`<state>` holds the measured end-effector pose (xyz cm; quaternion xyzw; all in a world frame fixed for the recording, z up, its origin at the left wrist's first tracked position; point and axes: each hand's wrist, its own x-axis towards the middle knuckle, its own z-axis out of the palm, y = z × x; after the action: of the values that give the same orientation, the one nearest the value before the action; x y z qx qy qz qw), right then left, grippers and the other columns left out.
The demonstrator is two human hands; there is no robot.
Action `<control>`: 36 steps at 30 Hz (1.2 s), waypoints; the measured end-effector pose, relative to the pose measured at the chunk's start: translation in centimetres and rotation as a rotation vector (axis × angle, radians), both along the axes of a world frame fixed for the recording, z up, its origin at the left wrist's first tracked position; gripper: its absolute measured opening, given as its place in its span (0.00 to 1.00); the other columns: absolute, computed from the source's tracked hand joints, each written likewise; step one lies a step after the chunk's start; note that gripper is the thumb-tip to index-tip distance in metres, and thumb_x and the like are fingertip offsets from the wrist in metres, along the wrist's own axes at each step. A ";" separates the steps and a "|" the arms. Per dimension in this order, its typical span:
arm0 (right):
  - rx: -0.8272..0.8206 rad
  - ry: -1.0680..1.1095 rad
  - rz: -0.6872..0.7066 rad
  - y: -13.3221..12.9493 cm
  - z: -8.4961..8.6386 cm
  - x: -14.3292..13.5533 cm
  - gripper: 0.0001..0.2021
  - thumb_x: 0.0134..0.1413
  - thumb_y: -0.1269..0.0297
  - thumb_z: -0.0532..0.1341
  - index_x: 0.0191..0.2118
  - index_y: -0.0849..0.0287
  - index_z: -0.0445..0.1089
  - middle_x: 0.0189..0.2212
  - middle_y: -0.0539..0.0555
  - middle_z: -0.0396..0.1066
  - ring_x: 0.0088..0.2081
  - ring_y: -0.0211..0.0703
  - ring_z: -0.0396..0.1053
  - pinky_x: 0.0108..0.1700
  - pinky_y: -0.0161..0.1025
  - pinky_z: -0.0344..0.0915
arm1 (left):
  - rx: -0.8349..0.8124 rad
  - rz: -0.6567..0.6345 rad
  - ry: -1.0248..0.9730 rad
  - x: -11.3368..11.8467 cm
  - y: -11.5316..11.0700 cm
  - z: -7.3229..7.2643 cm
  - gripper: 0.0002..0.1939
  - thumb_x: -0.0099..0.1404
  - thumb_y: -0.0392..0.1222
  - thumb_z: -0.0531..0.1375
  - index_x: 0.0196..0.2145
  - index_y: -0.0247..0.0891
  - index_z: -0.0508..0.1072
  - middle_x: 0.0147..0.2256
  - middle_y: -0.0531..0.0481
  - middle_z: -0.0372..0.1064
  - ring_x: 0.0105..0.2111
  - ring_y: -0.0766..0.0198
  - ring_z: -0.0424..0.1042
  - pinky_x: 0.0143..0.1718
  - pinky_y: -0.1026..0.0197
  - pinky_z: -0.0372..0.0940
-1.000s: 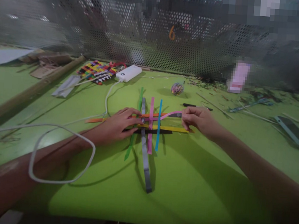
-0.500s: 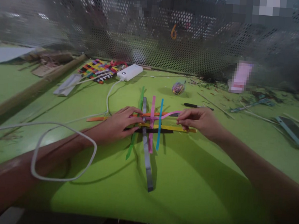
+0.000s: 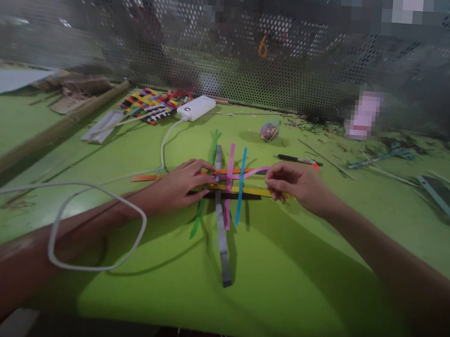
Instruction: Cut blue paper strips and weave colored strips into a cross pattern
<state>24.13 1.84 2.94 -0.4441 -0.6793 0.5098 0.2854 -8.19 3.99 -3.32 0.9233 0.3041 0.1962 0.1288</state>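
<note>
Several coloured strips cross one another on the green table (image 3: 278,290). Running away from me are a green strip (image 3: 196,225), a grey strip (image 3: 222,260), a pink strip (image 3: 231,156) and a blue strip (image 3: 244,162). Across them lie an orange strip (image 3: 144,178), a yellow strip (image 3: 257,192) and a black strip (image 3: 248,197). My left hand (image 3: 181,183) rests with fingers spread over the left part of the crossing. A second pink strip (image 3: 254,171) bows upward at its right end, pinched by my right hand (image 3: 301,186); its tip is hidden by the fingers.
A white cable (image 3: 143,229) loops above my left forearm and runs to a white power bank (image 3: 198,107). Behind are a colourful woven piece (image 3: 148,104), a ball of bands (image 3: 269,132) and a black pen (image 3: 289,158). A phone (image 3: 444,199) lies right; perforated metal (image 3: 224,71) stands behind.
My right hand has shifted slightly left and turned a little, with the pink strip still in its fingers. The left hand stays in place. A small orange-red spot now shows behind the right hand.
</note>
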 end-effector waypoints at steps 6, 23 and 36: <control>-0.008 -0.043 0.047 0.3 -0.3 0.0 0.10 0.60 0.57 0.65 0.39 0.59 0.78 0.33 0.53 0.79 0.25 0.36 0.72 0.25 0.35 0.70 | -0.001 -0.008 -0.004 0.0 0.0 0.1 0.16 0.75 0.41 0.55 0.56 0.40 0.75 0.57 0.37 0.66 0.58 0.48 0.67 0.61 0.41 0.66; 0.021 0.023 0.007 -0.2 0.0 0.1 0.17 0.47 0.55 0.76 0.27 0.58 0.70 0.23 0.48 0.69 0.24 0.34 0.64 0.26 0.34 0.61 | -0.005 -0.003 -0.006 0.0 -0.1 0.3 0.15 0.75 0.40 0.55 0.56 0.40 0.74 0.61 0.37 0.60 0.62 0.48 0.63 0.64 0.41 0.63; 0.928 -0.445 0.675 -7.6 1.8 -11.9 0.09 0.62 0.72 0.61 0.32 0.56 0.75 0.24 0.45 0.72 0.21 0.34 0.60 0.20 0.37 0.47 | -0.023 0.017 -0.070 0.0 0.3 0.6 0.12 0.75 0.38 0.55 0.52 0.40 0.74 0.59 0.39 0.60 0.62 0.53 0.64 0.65 0.44 0.63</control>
<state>12.24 -5.72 4.77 -0.1298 -0.9767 0.1181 0.1232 -8.17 4.30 -2.74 0.9118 0.3094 0.2258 0.1481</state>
